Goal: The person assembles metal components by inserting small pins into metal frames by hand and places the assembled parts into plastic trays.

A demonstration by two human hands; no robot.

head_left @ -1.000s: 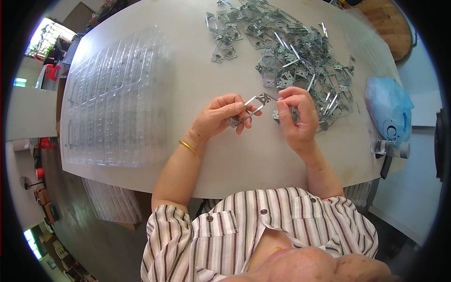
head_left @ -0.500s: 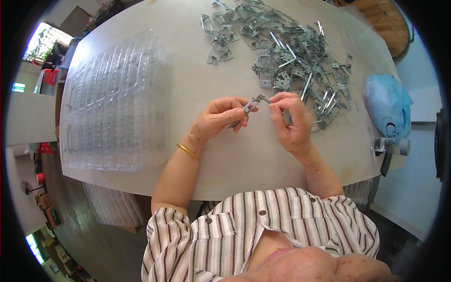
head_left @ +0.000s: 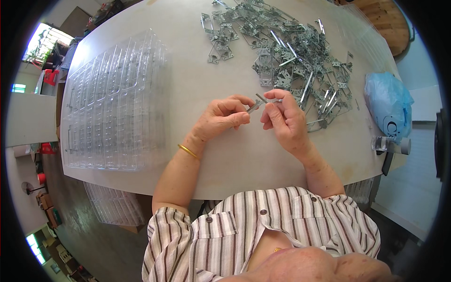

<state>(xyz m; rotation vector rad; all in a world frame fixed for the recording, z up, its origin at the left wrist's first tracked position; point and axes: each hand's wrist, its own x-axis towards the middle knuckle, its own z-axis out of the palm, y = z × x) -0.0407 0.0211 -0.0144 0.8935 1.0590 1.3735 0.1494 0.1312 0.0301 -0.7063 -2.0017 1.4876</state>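
Note:
Between my hands is a small grey metal bracket (head_left: 254,107) with thin arms, partly hidden by the fingers. My left hand (head_left: 221,116) is closed on one end of it, thumb against bent fingers. The fingertips of my right hand (head_left: 286,117) pinch the other end, thumb and forefinger close together. Both hands are raised over the near middle of the table. Just beyond my right hand spreads a heap of similar flat metal brackets and linked rods (head_left: 282,75), some with shiny bars.
A stack of clear plastic trays (head_left: 110,108) stands on the left of the white table (head_left: 197,80). At the right edge are a blue plastic bag (head_left: 387,101), a clear bottle (head_left: 392,145) and clear sheets (head_left: 364,28). More clear trays (head_left: 112,202) sit below the table's left side.
My right hand has moved slightly left, nearer my left hand. The bracket has turned between the fingers, and its arms now lie at another angle.

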